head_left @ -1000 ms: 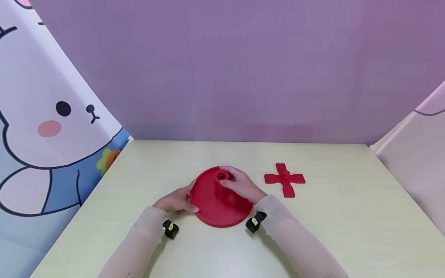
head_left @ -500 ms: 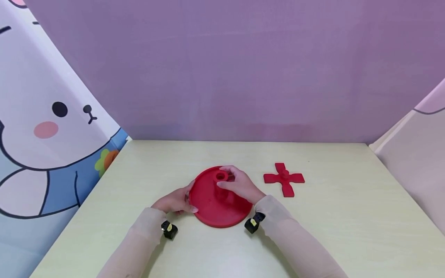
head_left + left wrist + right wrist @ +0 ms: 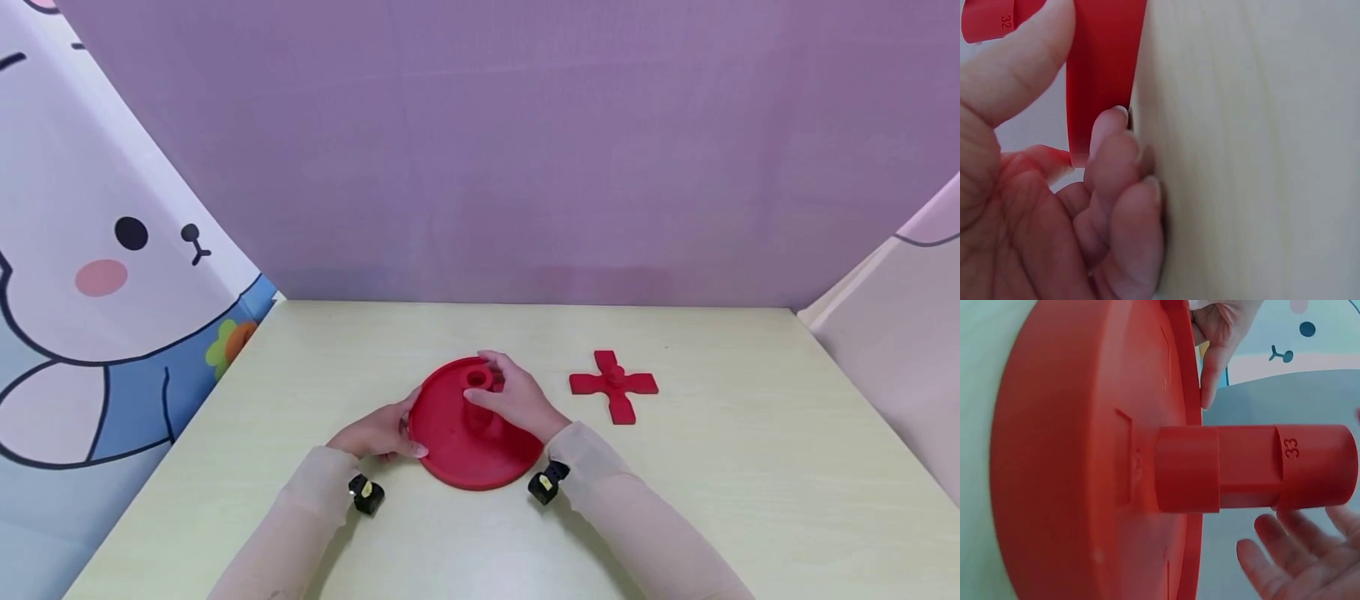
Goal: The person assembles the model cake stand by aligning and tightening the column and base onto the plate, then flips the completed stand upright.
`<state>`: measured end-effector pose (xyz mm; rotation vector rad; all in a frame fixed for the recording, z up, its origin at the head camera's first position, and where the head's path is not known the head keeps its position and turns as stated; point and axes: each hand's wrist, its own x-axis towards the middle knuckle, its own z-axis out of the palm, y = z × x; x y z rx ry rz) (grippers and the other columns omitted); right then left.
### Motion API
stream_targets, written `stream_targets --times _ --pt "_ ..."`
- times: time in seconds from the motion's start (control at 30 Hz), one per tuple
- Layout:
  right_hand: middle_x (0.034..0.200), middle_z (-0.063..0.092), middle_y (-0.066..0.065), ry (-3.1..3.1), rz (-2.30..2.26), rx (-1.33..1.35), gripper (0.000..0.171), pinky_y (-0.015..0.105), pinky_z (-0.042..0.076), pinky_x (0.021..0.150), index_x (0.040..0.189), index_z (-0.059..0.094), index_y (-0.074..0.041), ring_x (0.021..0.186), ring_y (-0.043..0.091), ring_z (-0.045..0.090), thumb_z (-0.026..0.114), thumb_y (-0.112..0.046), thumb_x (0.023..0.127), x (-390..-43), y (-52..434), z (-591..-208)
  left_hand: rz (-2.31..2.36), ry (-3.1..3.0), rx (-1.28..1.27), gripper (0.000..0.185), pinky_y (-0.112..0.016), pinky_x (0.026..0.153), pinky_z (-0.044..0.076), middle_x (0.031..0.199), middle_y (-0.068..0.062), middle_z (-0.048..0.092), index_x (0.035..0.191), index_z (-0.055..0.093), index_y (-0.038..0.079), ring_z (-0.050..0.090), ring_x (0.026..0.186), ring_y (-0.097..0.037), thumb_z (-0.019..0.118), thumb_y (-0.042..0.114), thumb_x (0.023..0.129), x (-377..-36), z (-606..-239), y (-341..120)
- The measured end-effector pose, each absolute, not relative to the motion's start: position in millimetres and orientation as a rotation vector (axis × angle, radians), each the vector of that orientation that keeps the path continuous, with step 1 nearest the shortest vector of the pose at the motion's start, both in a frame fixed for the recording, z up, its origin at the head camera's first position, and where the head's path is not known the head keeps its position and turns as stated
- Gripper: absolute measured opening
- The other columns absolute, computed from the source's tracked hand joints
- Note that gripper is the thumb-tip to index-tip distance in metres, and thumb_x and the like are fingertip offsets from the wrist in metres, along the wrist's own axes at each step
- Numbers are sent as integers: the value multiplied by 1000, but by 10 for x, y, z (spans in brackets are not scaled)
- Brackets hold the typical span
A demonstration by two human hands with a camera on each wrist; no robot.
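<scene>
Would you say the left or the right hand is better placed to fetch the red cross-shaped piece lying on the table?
Probably the right hand: it is at the post on the red disc, nearer the cross-shaped piece. The left hand grips the disc's far rim.

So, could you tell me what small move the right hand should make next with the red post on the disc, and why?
Probably press or twist the red post a little further down into the socket at the middle of the red disc. The right hand has its fingers around the post top, the post stands upright in the raised collar, and the left hand grips the disc's rim to steady it on the table.
</scene>
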<state>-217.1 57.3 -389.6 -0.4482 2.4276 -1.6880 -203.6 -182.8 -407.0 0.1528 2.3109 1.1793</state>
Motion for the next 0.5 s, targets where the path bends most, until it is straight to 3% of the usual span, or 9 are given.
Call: stream_targets --times 0.17,0.5 --pt "132 51 11 2339 -1719 -500 60 40 52 86 146 38 -7 117 28 52 62 -10 92 -2178 604 -3898 1171 2317 146 101 -27 50 38 81 -9 52 155 15 15 42 53 -18 80 16 76 -2038 -4077 -1833" --pt "123 57 12 2355 -1703 -553 50 36 53 82 138 48 1 103 26 59 64 -8 91 -2187 612 -3906 1175 2322 114 102 -26 50 39 97 -10 53 155 17 18 41 52 -18 81 16 75 -2038 -4071 -1821"
